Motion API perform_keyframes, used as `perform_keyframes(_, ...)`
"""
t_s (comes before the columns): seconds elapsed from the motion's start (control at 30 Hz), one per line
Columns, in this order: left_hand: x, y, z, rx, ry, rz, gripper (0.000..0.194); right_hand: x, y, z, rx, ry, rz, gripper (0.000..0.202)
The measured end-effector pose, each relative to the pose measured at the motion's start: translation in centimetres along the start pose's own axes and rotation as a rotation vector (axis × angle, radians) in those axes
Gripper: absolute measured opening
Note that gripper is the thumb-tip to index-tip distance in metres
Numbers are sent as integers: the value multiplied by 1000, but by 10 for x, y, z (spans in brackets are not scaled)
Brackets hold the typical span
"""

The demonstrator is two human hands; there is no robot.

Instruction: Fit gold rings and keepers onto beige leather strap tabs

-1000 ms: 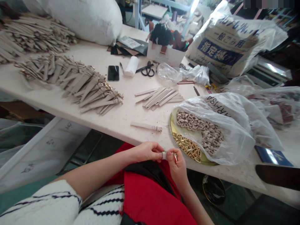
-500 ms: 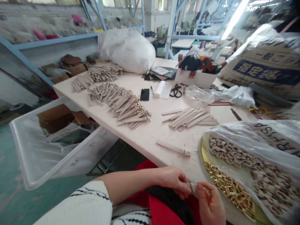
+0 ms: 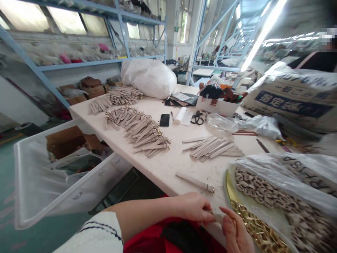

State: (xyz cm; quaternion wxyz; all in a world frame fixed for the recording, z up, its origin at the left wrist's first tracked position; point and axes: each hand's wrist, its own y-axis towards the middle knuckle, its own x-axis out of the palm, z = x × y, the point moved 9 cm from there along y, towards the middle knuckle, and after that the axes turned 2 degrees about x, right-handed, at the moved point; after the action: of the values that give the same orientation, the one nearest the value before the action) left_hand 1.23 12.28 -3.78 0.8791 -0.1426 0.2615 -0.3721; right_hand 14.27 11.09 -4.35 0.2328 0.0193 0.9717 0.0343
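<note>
While the left hand and right hand pinch one strip low, right of middle, I guess the gold-tipped pile, left of middle, is done; the plain strips aren't.

Looks like a workshop or factory floor, judging by a long worktable heaped with pale strips, gold-coloured metal fittings and small loops in bulk, scissors, a printed sack, blue metal racks crowded with bagged stuff, and tube lights overhead.
</note>
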Motion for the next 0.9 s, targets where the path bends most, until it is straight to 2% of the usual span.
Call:
perform_keyframes(0.07,-7,1,5,28,53,38,18,6,6,-5,-6,58,7,42)
perform_keyframes(0.2,-25,6,13,95,148,101,26,28,27,-7,74,196,-32,43)
perform_keyframes(0.27,-37,12,13,117,265,133,27,39,37,-9,70,254,-66,44)
perform_keyframes(0.37,-64,24,6,93,503,263,32,48,45,-4,81,295,-121,51)
perform_keyframes(0.47,-91,35,-6,30,655,405,37,39,45,11,79,212,-66,56)
perform_keyframes(0.57,-113,49,-10,11,670,471,37,34,37,22,26,104,-66,47)
perform_keyframes(0.7,-158,72,2,-34,632,629,40,31,29,24,-39,84,-19,35)
perform_keyframes(0.77,-180,85,9,-74,599,689,36,29,28,21,-51,96,8,32)
perform_keyframes(0.83,-195,98,13,-115,563,725,30,29,28,18,-56,108,9,29)
perform_keyframes(0.9,-202,107,13,-151,535,746,31,28,30,17,-55,124,15,27)
